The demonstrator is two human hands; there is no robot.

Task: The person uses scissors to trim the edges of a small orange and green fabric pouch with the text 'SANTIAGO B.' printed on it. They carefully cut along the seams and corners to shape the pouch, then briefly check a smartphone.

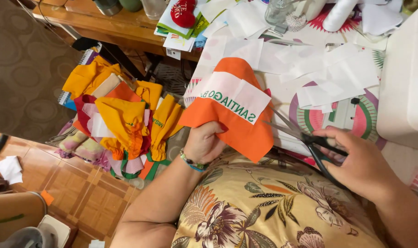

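1. Clearly the left hand (203, 143) is clenched around the lower edge of an orange cloth piece (239, 124), lifting it above the lap so that the white label strip (232, 97) with green letters faces up.
2. Meanwhile the right hand (362, 165) grips black-handled scissors (310, 138), fingers through the loops; the blades point left and touch the right edge of the cloth, seemingly ready for trimming.
3. On the left, a heap of orange and yellow cloth pieces (124, 124) rests above the tiled floor (76, 188).
4. Far behind, many white paper pieces (328, 73) lie scattered over the patterned surface (356, 121), beside a white machine (404, 78) at the right.
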